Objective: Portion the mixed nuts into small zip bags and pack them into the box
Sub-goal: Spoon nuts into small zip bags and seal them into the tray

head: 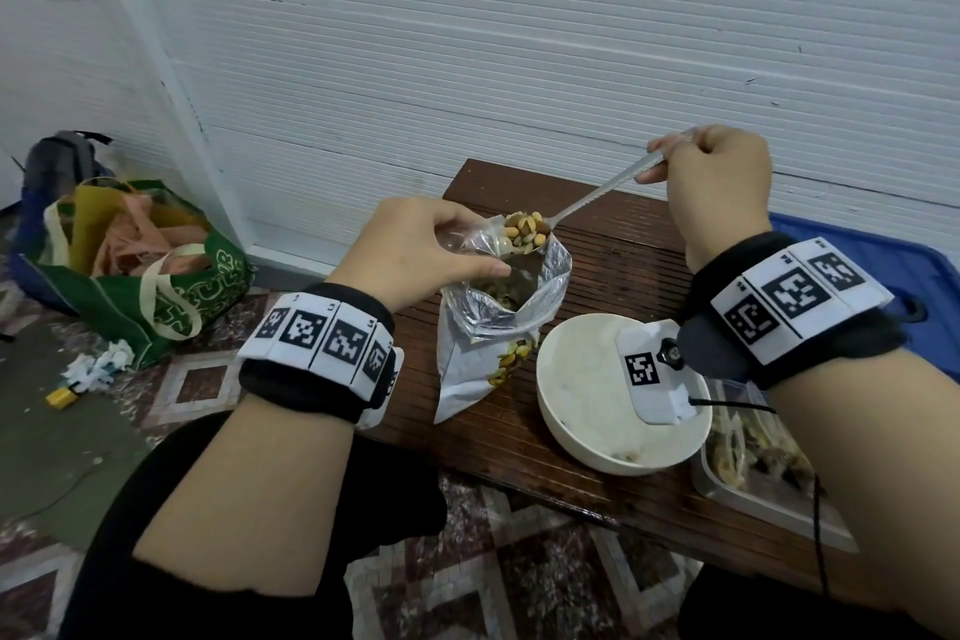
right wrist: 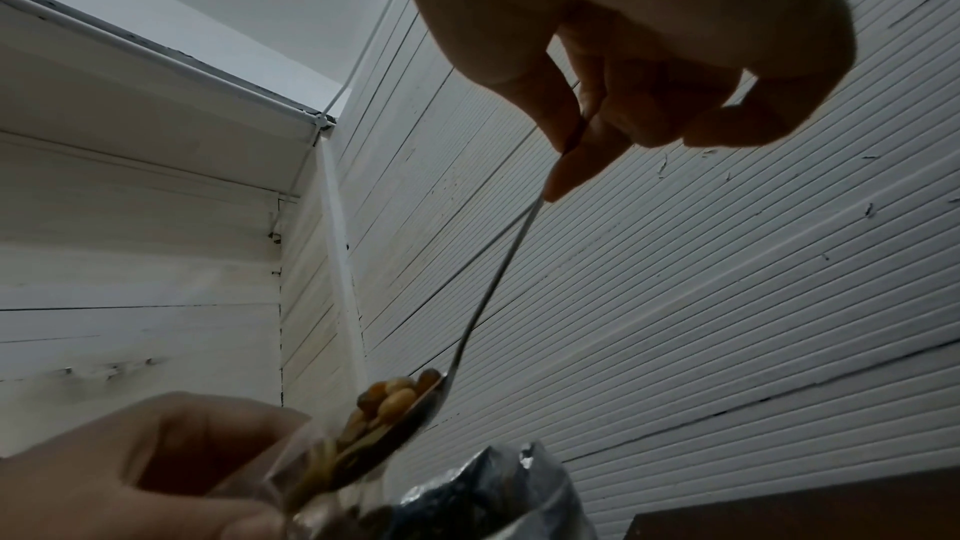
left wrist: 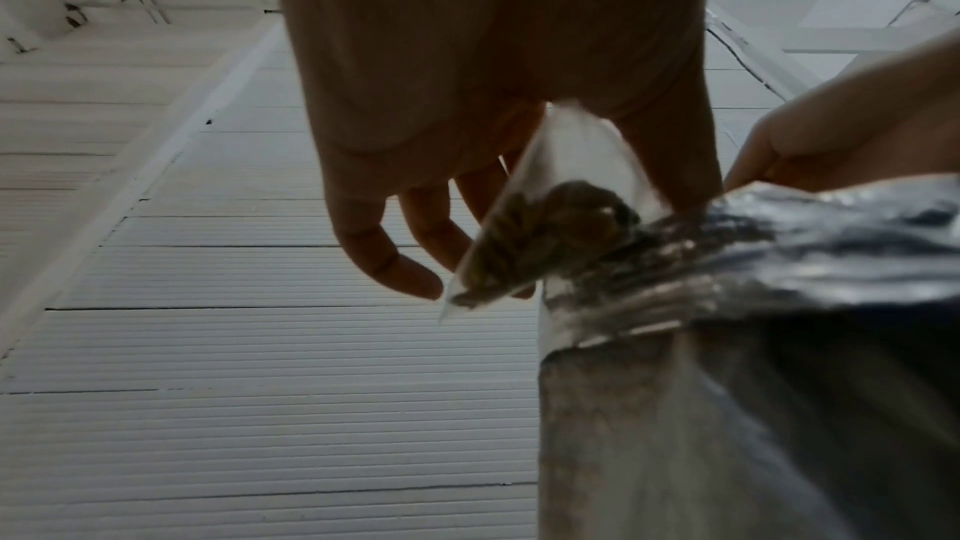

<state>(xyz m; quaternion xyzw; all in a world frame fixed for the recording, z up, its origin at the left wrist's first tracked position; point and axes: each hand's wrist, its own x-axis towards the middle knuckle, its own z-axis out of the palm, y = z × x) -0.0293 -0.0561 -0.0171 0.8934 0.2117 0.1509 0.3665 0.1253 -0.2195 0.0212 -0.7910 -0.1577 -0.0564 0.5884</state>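
As I read the head view, the dark slatted wooden table fills the middle ground, set against a white ribbed wall. Green tote bag on the tiled floor, well to the left of the table. White bowl sits on the table near its front edge; just right of it a box with bagged nuts inside, partly hidden by my right forearm. Foil nut bag stands open on the table, just left of the bowl.

My left hand is over the foil bag's mouth, thumb and fingers pinching a small clear zip bag; nuts already show in the bag's lower corner on the left wrist view. My right hand is raised above the table's far side, fingers curled, thumb and forefinger pinched on the handle end of a metal spoon. Spoon slopes down toward the left hand. Its bowl carries a heap of mixed nuts, right at the zip bag's opening, above the foil bag.
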